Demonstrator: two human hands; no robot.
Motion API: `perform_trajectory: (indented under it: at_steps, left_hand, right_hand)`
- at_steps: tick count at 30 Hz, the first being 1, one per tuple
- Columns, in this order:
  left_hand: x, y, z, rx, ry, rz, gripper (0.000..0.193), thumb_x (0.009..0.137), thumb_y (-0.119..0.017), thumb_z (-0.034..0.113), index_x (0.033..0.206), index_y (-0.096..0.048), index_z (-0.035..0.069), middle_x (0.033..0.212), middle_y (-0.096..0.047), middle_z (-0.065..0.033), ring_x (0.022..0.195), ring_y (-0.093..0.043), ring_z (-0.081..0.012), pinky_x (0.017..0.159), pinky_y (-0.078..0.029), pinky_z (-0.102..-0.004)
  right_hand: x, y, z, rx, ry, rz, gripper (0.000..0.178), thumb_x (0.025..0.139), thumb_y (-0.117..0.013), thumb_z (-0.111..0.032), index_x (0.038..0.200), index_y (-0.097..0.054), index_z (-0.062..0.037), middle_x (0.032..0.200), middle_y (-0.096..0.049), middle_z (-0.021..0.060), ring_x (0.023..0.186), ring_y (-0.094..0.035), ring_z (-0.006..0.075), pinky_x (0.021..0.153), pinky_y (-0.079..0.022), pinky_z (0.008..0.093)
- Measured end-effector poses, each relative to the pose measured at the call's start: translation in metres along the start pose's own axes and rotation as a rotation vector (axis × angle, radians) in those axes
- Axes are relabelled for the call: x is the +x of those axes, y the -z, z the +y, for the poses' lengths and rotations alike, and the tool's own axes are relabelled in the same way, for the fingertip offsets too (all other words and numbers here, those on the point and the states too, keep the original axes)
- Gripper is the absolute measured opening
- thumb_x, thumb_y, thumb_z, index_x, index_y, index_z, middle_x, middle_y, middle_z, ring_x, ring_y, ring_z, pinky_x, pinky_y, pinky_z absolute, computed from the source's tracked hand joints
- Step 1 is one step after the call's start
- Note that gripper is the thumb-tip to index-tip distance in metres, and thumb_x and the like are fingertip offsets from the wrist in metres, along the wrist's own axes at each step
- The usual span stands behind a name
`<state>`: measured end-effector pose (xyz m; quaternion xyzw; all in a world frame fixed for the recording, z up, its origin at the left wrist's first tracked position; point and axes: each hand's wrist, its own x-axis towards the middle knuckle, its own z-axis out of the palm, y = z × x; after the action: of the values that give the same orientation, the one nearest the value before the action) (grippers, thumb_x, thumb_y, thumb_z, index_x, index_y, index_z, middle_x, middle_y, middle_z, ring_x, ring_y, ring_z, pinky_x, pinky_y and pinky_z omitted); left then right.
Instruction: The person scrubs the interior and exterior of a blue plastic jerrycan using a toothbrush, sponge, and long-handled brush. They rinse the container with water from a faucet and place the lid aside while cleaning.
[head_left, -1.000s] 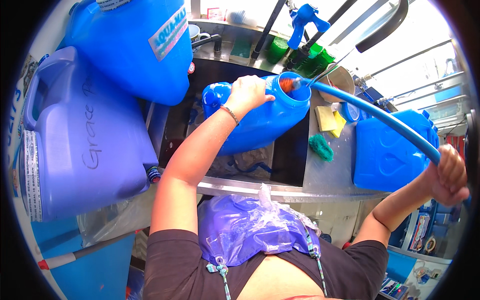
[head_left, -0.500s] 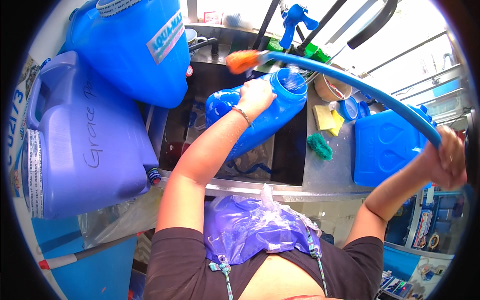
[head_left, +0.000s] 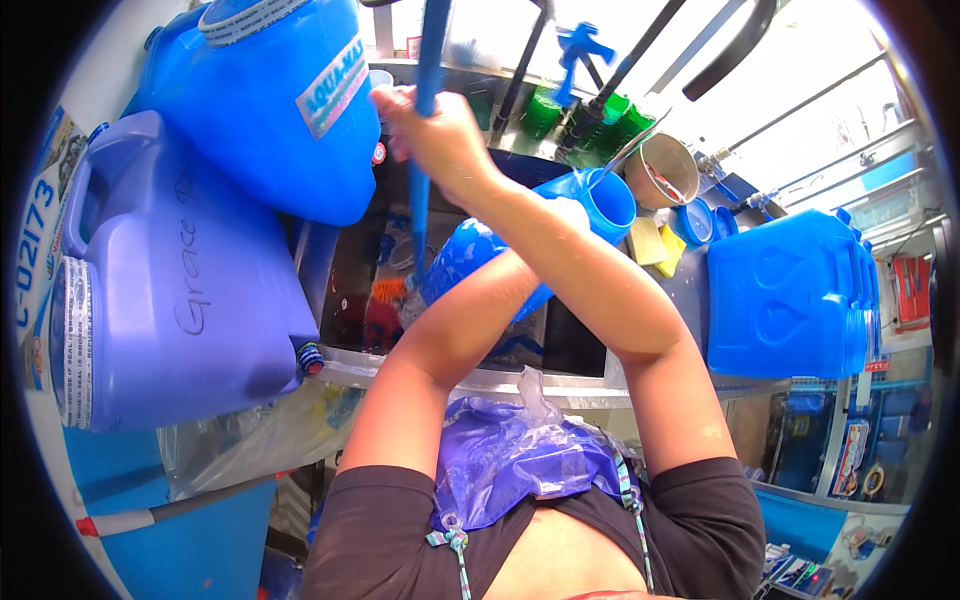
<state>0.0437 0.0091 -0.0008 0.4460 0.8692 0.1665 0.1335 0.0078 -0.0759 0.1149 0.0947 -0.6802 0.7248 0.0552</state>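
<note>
A wet blue water jug (head_left: 462, 252) with foam on its side lies tilted in the sink (head_left: 575, 335), its open round mouth toward the upper right. My left hand (head_left: 570, 213) is on the jug near the neck, its fingers mostly hidden behind my right forearm. Crossing over the left arm, my right hand (head_left: 432, 140) is closed around the blue handle of a long brush (head_left: 419, 215). The brush points downward, with its orange bristle head (head_left: 389, 290) low in the sink, left of the jug.
A purple jug (head_left: 215, 290) and a large blue container (head_left: 300, 130) crowd the left. On the right counter are yellow sponges (head_left: 652, 245), blue caps (head_left: 697, 220), a round tub (head_left: 660, 170) and another blue jug (head_left: 775, 295). Green bottles (head_left: 540, 112) stand behind the sink.
My right hand has swung the brush from the far right over to the left, across my left arm. Its orange head has dropped into the sink. The jug has shifted slightly right.
</note>
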Motion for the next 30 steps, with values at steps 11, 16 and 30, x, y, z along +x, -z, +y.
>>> perform_trajectory:
  at_steps: [11,16,30]
  left_hand:
    - [0.014,-0.043,-0.033,-1.643,0.183,-0.144,0.024,0.099,-0.057,0.025,0.098,-0.06,0.001,0.075,-0.062,-0.0097,0.058,-0.062,-0.0218,0.058,-0.054,-0.0362]
    - [0.006,-0.032,-0.028,-1.906,0.292,0.364,0.012,0.087,-0.064,0.009,0.091,-0.055,0.003,0.073,-0.062,-0.0118,0.063,-0.064,-0.0242,0.061,-0.055,-0.039]
    - [0.063,-0.054,-0.076,-1.752,0.18,1.04,0.029,0.094,-0.065,0.01,0.112,-0.043,0.003,0.094,-0.06,-0.0107,0.082,-0.069,-0.0245,0.07,-0.059,-0.0372]
  right_hand:
    - [0.012,0.127,0.062,-0.664,-0.506,-0.431,0.044,0.091,-0.067,-0.042,0.112,-0.068,-0.003,0.097,-0.072,0.0105,0.078,-0.071,0.0179,0.07,-0.06,0.0312]
    - [-0.003,0.214,0.042,-0.189,-0.593,-0.005,0.033,0.096,-0.061,-0.032,0.103,-0.068,-0.0005,0.089,-0.07,0.0102,0.082,-0.071,0.0204,0.075,-0.058,0.0318]
    - [-0.052,0.211,0.023,-1.494,-0.561,-0.033,0.055,0.096,-0.049,-0.051,0.109,-0.065,-0.0006,0.103,-0.069,0.023,0.098,-0.067,0.0351,0.087,-0.052,0.046]
